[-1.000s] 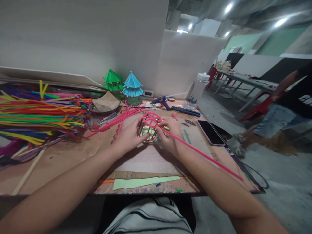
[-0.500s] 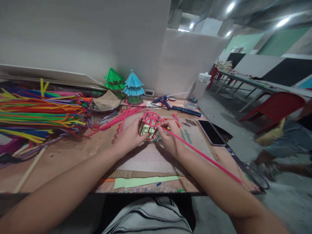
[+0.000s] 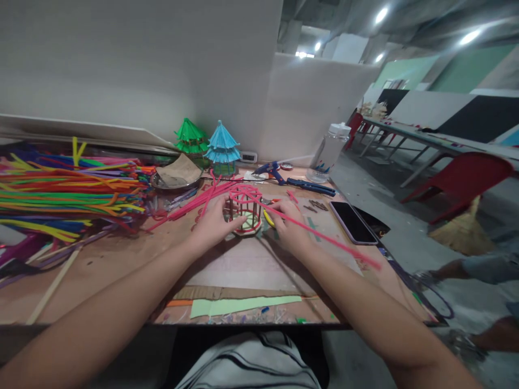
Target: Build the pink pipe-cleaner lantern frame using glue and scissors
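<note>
My left hand [image 3: 213, 224] is closed around the left side of a small pavilion frame [image 3: 245, 210], its thumb over the base. The frame stands upright, with brown posts, a pale octagonal base edged in red, and pink pipe cleaner around its top. From that top a long pink pipe cleaner [image 3: 324, 236] stretches right, over my right hand [image 3: 291, 224]. My right hand is closed on the yellow handle of a pair of scissors [image 3: 268, 218], just right of the frame. Its fingers partly hide the scissors.
Loose pink pipe cleaners [image 3: 194, 202] and a big multicoloured bundle [image 3: 68, 194] lie left. Behind stand green [image 3: 189, 138] and blue [image 3: 221, 143] pavilion models, a glue gun [image 3: 273, 172], pliers [image 3: 311, 187] and a bottle [image 3: 330, 151]. A phone [image 3: 352, 222] lies right; a person's legs [image 3: 482, 270] show beyond.
My right hand has let go of the pink pipe cleaner beside the frame and moved onto the scissors. The frame has tipped upright, and the pipe cleaner's free end has swung up and left.
</note>
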`<state>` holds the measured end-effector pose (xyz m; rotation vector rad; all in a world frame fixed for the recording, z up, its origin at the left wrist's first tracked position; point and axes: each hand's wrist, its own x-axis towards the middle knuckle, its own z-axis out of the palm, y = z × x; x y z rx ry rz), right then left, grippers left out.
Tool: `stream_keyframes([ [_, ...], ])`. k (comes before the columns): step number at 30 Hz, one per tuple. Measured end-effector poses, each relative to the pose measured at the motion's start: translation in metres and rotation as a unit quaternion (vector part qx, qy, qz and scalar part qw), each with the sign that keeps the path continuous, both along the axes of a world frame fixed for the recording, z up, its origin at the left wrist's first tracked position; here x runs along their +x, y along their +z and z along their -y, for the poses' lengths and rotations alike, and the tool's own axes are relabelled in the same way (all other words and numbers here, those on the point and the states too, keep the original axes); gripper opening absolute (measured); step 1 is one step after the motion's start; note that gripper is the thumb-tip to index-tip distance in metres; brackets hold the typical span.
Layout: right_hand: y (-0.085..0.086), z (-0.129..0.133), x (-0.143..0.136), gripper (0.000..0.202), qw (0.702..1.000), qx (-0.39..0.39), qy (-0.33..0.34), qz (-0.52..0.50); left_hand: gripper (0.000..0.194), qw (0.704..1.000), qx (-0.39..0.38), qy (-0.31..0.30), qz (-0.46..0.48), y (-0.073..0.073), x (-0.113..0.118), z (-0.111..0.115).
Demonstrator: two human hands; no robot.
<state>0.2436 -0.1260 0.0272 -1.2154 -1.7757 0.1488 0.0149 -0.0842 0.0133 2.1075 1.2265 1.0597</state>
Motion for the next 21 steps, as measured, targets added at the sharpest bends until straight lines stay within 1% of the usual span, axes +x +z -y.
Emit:
stream_keyframes([
  [2, -0.001, -0.001, 0.000, 0.021, 1.000, -0.008, 0.004, -0.015, 0.050, 0.999, -0.040, -0.007, 0.005, 0.001, 0.000, 0.001],
  [4, -0.002, -0.001, -0.002, 0.016, 0.999, -0.012, 0.017, -0.039, 0.057, 0.998, -0.056, -0.040, 0.009, 0.003, -0.001, 0.002],
  [7, -0.004, 0.001, -0.006, 0.026, 0.997, -0.019, 0.030, -0.073, 0.065, 0.994, -0.064, -0.085, 0.017, 0.007, -0.002, 0.003],
  [10, -0.004, 0.004, -0.010, 0.025, 0.996, -0.030, 0.031, -0.082, 0.068, 0.991, -0.072, -0.109, 0.021, 0.008, -0.003, 0.003],
  [13, -0.002, 0.002, -0.008, 0.022, 0.995, -0.040, 0.041, -0.076, 0.068, 0.992, -0.079, -0.091, 0.023, 0.007, -0.003, 0.002],
  [15, 0.003, -0.004, 0.001, 0.024, 0.997, -0.045, 0.031, -0.055, 0.063, 0.994, -0.080, -0.064, 0.036, 0.008, -0.003, 0.001],
  [17, 0.008, -0.012, 0.017, 0.028, 0.998, -0.064, -0.009, -0.003, 0.057, 0.994, -0.087, -0.040, 0.060, 0.010, -0.005, 0.000],
  [19, 0.012, -0.020, 0.035, 0.035, 0.990, -0.114, -0.044, 0.074, 0.054, 0.991, -0.099, -0.031, 0.089, 0.013, -0.006, -0.003],
  [21, 0.013, -0.024, 0.051, 0.036, 0.982, -0.150, -0.036, 0.110, 0.055, 0.989, -0.102, -0.028, 0.103, 0.015, -0.008, -0.006],
])
